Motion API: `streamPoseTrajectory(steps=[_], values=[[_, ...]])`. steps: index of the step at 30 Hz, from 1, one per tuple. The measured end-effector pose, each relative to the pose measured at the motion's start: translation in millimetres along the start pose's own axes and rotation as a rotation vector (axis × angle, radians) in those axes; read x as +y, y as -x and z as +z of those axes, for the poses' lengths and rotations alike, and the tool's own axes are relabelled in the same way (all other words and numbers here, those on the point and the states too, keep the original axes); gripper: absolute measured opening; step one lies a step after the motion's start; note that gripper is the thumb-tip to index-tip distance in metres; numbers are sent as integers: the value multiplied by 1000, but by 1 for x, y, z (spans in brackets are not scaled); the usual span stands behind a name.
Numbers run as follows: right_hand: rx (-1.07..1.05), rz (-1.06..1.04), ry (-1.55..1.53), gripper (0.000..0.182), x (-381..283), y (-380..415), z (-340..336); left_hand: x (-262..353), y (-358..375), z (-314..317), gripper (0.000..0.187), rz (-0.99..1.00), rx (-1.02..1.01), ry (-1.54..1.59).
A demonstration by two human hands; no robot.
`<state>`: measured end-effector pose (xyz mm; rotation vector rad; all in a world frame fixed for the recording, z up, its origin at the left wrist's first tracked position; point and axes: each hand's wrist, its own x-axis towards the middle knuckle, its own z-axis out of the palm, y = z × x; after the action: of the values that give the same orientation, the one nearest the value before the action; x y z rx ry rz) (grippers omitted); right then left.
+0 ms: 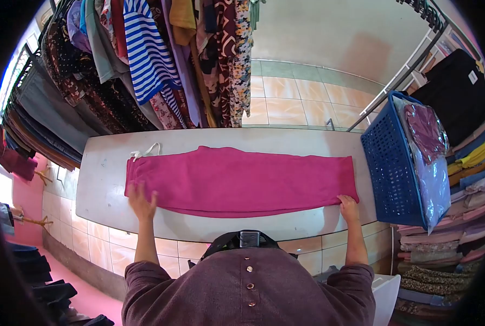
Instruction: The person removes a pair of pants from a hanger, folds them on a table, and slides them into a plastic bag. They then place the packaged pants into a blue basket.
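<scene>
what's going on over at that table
A person has both hands on pink trousers lying lengthwise, folded, on a white table. The left hand is at the waist end, near a white drawstring; the right hand is at the near corner of the cuff end. A blue basket stands to the right.

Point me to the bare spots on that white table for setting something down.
The white table is bare between its left edge and the pink garment, and along a strip beyond the garment, right of the white cord. Space is tightest between garment and blue basket, near the right hand.
</scene>
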<state>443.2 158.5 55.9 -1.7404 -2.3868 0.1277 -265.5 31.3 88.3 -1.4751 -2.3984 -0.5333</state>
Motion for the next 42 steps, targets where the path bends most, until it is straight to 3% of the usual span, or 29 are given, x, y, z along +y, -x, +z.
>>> streamPoseTrajectory(steps=[3, 6, 9, 10, 12, 16, 19, 23, 25, 27, 28, 31, 34, 37, 39, 42], values=[[-7, -2, 28, 29, 10, 4, 7, 6, 8, -12, 45, 596, -411, 100], [-1, 6, 54, 27, 15, 4, 12, -24, 29, 43, 39, 517, -499, 103], [-80, 30, 118, 24, 19, -1, 8, -34, 26, 53, 30, 590, -396, 127], [-119, 39, 147, 23, 22, -6, 4, -36, 23, 51, 28, 534, -375, 149], [109, -56, 163, 27, 26, -14, -19, -32, 11, 31, 25, 424, -334, 191], [311, -50, 217, 31, 26, -5, -38, -30, 21, 8, 20, 565, -152, 152], [61, -31, 266, 33, 49, 16, 1, -35, 43, 26, 19, 499, -312, 138], [120, 32, 242, 38, 50, 24, 2, -39, 43, 29, 19, 442, -194, 140], [95, 35, 198, 40, 53, 25, 3, -43, 42, 28, 17, 448, -304, 193], [-114, 138, 155, 39, 26, 18, -23, -36, 35, 17, 16, 456, -362, 231], [-218, 189, 133, 39, 11, 10, -35, -21, 28, 1, 15, 460, -368, 242], [117, 150, -122, 49, 11, -18, -19, 23, -1, 5, 12, 454, -314, 295], [266, 217, -293, 65, -19, -56, 1, 71, -36, 41, 16, 445, -303, 392], [-171, 340, -30, 80, -43, -72, 35, 126, -71, 69, 26, 601, -128, 384], [-200, 370, 20, 87, -41, -72, 49, 148, -88, 77, 30, 638, -88, 282], [-228, 390, -3, 87, -38, -73, 50, 148, -106, 97, 28, 442, -679, 141]])
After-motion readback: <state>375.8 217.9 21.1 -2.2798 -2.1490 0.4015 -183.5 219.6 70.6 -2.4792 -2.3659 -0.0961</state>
